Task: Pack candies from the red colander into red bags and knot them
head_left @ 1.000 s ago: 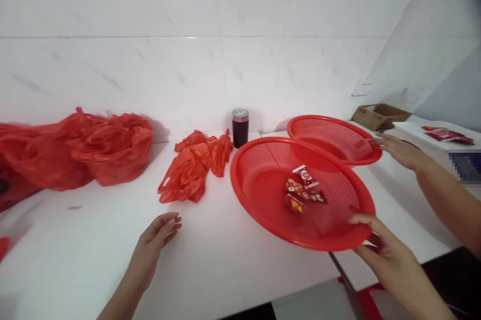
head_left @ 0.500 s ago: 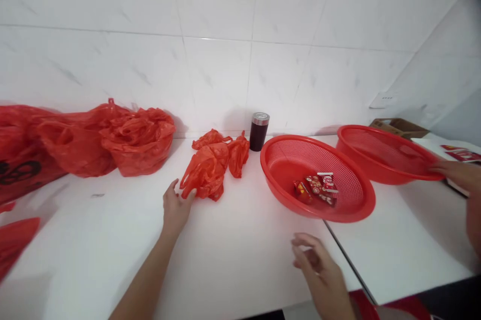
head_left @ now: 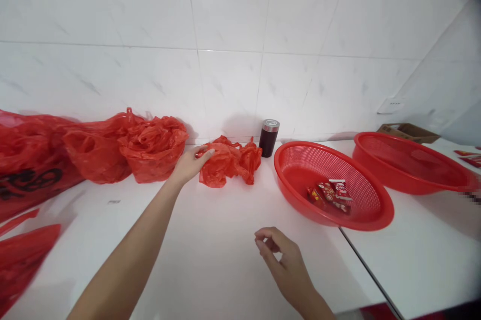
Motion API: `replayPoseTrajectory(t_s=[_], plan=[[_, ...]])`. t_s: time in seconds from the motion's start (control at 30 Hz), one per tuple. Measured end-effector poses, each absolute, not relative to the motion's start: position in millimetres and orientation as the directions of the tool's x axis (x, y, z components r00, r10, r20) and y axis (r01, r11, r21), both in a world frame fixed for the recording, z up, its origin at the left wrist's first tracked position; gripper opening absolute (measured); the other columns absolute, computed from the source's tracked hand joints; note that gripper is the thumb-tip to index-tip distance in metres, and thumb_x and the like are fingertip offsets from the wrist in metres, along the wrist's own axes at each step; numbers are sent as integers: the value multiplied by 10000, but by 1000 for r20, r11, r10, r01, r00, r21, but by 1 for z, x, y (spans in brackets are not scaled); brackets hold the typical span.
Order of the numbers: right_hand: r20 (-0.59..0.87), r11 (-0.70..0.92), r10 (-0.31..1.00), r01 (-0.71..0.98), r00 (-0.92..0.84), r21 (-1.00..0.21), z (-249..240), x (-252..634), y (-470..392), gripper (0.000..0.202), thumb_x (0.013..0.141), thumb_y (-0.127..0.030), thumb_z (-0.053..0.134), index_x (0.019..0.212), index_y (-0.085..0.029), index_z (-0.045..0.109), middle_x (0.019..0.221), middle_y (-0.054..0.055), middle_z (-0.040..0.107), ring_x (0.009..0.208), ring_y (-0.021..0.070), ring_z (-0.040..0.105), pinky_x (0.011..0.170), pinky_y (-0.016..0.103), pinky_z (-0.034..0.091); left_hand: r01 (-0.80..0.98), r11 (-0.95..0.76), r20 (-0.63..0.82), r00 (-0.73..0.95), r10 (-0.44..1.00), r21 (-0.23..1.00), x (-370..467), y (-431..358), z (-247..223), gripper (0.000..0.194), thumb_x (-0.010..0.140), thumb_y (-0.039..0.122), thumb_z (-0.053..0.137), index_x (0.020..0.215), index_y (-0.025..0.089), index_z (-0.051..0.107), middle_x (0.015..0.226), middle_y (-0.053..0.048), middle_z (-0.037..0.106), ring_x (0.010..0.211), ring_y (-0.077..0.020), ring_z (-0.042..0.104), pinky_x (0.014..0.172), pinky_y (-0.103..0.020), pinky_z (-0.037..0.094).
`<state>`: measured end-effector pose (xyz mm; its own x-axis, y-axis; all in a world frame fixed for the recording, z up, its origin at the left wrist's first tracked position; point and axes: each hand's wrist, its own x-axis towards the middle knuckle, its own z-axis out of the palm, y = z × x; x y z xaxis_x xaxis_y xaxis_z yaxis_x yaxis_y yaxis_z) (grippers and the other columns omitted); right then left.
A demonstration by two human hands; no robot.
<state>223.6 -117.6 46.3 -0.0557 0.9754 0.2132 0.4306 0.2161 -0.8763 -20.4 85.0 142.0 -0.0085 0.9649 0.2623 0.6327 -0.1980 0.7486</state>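
Observation:
My left hand (head_left: 192, 162) reaches across the table to a crumpled red plastic bag (head_left: 221, 166), its thumb and fingers closed on the left side of it. Right beside that bag is another crumpled red plastic bag (head_left: 250, 161). Over the bare white tabletop hangs my right hand (head_left: 282, 259), fingers curled and thumb close to the index fingertip, with nothing visible in them. Beyond it to the right, a red plastic colander (head_left: 293, 197) holds several small packaged snacks (head_left: 332, 195).
A dark tumbler (head_left: 268, 139) stands by the tiled wall. Filled red bags (head_left: 152, 152) line the left side. At right are a second red basket (head_left: 406, 162), partly hidden by blur at the edge, and a cardboard box (head_left: 409, 132). A seam divides the white tabletop (head_left: 210, 260).
My left hand has moved toward the wall, and the red bag has shifted back with it. My right hand has drawn left, away from the colander. The other person's hand has withdrawn from the second basket.

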Motion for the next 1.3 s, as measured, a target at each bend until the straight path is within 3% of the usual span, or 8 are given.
replayPoseTrajectory(t_s=[0.2, 0.33, 0.6, 0.8, 0.97, 1.07, 1.17, 1.3], plan=[[227, 225, 973, 435, -49, -872, 46, 227, -117, 157, 947, -312, 480, 972, -231, 612, 855, 7, 625, 740, 138, 573, 665, 239, 470, 577, -335, 377, 51, 925, 745, -15, 86, 178, 472, 820, 450, 602, 1226, 208, 620, 1266, -96, 641, 1155, -273, 581, 1015, -416, 416], [371, 327, 928, 415, 29, -849, 64, 224, -105, 127, 949, -282, 494, 966, -233, 610, 915, 10, 629, 833, 143, 593, 766, 264, 484, 431, -466, 476, 93, 875, 772, 3, 61, 199, 362, 867, 332, 566, 1203, 206, 605, 1232, -79, 648, 1084, -214, 614, 948, -356, 481], [684, 585, 727, 477, 50, -656, 144, 186, -73, 259, 941, -215, 491, 1189, -251, 558, 1235, 43, 588, 1201, 189, 503, 1008, 367, 427, 160, -497, 422, 350, 836, 853, 33, -19, 202, 546, 882, 313, 597, 1397, 384, 430, 1450, -26, 465, 957, -175, 636, 846, -339, 554], [604, 437, 797, 685, 6, -583, 121, 190, -46, 352, 922, -274, 512, 1267, -209, 537, 1425, 113, 430, 1315, 283, 389, 1068, 504, 363, 169, -346, 279, 327, 903, 923, 20, -55, 203, 527, 901, 316, 572, 1393, 434, 423, 1455, -42, 460, 564, -58, 479, 534, -243, 508], [578, 436, 815, 627, 28, -646, 112, 212, -48, 339, 883, -132, 423, 1192, -201, 544, 1183, 91, 606, 1126, 224, 551, 977, 446, 452, 101, -168, 133, 289, 948, 981, 7, -76, 193, 483, 880, 354, 593, 1344, 436, 489, 1475, -60, 452, 485, -32, 374, 434, -207, 424], [559, 453, 821, 463, 117, -762, 135, 207, -77, 214, 902, -163, 427, 1052, -217, 569, 1046, 58, 638, 992, 185, 606, 862, 357, 516, 123, -116, 77, 281, 957, 986, 7, -81, 184, 538, 859, 358, 615, 1359, 472, 455, 1492, -47, 433, 472, -32, 393, 435, -209, 448], [540, 521, 841, 324, -37, -789, 152, 188, -105, 199, 924, -169, 401, 991, -227, 578, 948, 31, 656, 860, 151, 638, 758, 282, 535, 142, -96, 50, 295, 954, 985, 12, -89, 180, 564, 846, 358, 614, 1378, 449, 451, 1470, -54, 464, 472, -50, 444, 441, -226, 483], [403, 460, 887, 514, -226, -724, 131, 180, -101, 302, 884, -154, 436, 1143, -179, 589, 954, 75, 685, 835, 206, 664, 753, 344, 530, 162, -42, -3, 269, 963, 986, 6, -109, 185, 527, 789, 368, 650, 1306, 418, 560, 1263, -32, 648, 565, -126, 566, 495, -253, 524]])
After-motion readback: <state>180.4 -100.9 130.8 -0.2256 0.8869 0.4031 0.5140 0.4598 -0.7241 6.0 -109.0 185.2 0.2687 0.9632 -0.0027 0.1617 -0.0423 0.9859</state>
